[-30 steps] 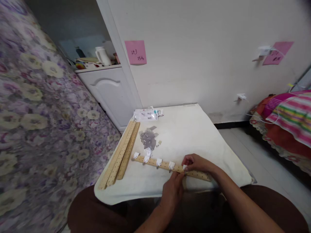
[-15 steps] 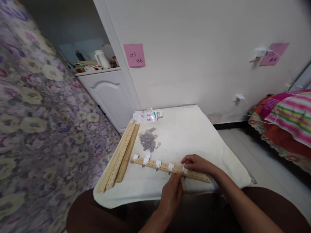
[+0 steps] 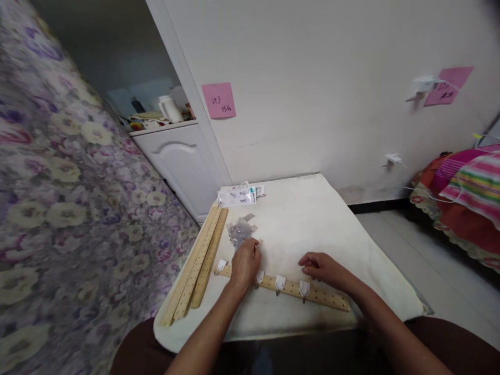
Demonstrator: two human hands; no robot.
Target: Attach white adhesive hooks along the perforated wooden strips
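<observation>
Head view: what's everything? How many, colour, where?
Table: 1, white, middle
Hook strip: 1, tan, table front
Hooks: 4 showing, white, hook strip
Loose strips: perhaps 3, tan, table left
Pile: 1, grey, table
Packs: unclear count, white, table back
Notes: 2, pink, wall
Plugs: 2, white, wall
Cabinet: 1, white, back
Jug: 1, white, cabinet
Bottle: 1, dark, cabinet
Curtain: 1, purple, left
Bedding: 1, multicoloured, right
Floor: 1, pale, right
Left hand: 1, bare, near pile
Right hand: 1, bare, near hooks
Legs: 2, brown, bottom
</observation>
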